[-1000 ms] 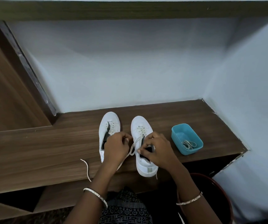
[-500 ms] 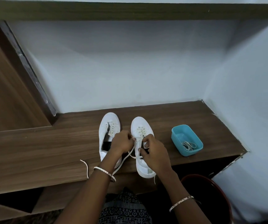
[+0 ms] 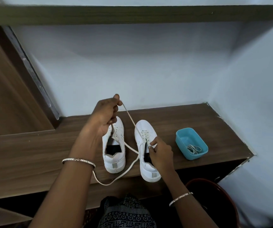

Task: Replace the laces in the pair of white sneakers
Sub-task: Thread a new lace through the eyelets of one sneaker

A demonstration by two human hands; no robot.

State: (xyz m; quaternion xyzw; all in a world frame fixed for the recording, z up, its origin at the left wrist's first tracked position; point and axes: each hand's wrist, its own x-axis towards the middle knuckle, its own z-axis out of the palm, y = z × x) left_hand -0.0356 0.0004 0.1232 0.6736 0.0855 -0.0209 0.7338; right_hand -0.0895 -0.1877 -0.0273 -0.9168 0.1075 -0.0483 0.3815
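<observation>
Two white sneakers stand side by side on the wooden shelf [image 3: 33,155], toes toward the wall. The left sneaker [image 3: 113,155] has no lace in its eyelets. The right sneaker [image 3: 144,155] is partly laced near the toe. My left hand [image 3: 105,117] is raised above the left sneaker and pinches a white lace [image 3: 130,118] that runs taut down to the right sneaker's eyelets. The lace's slack loops over the shelf's front edge. My right hand [image 3: 159,153] rests on the right sneaker's tongue area, fingers curled and pinching at the lacing.
A blue plastic tub [image 3: 181,139] with a coiled white lace inside sits to the right of the sneakers. A dark red bin [image 3: 214,195] stands below the shelf at right. White walls close the back and right side; a wooden panel rises at left.
My left hand has risen from the sneakers, pulling the lace up and taut through the right sneaker. My right hand stays on the right sneaker.
</observation>
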